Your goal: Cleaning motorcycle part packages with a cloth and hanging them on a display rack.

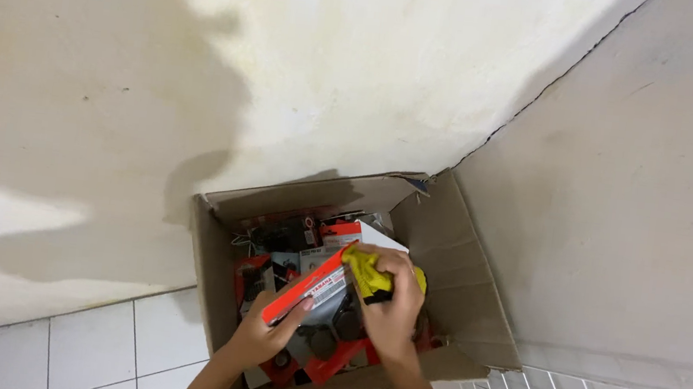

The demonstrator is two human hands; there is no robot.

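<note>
The pack (pixel 307 292), a flat red and grey blister pack, is held over the open box (pixel 474 296), just above the other packs inside. Its long axis runs diagonally, from lower left near the left thumb up to the upper right, where its top end meets the cloth (pixel 365 272). Its printed face is turned up toward the camera. The left hand (pixel 261 333) comes in from the bottom edge, forearm angled up and to the right, fingers curled under the lower end of the pack and thumb pressed on its face: closed on the pack. The right hand (pixel 394 309) comes in from the bottom too, forearm leaning up and left, wrist bent, knuckles up. Its fingers are bunched around the yellow cloth, which touches the upper end of the pack: closed on the cloth. The 2 hands sit near each other, over the middle of the box. The box stands on a white tile floor (pixel 85 347) in a corner, against a cream wall (pixel 118 64). Its flaps stand open. It is filled with more red, black and grey packs (pixel 289 236).
</note>
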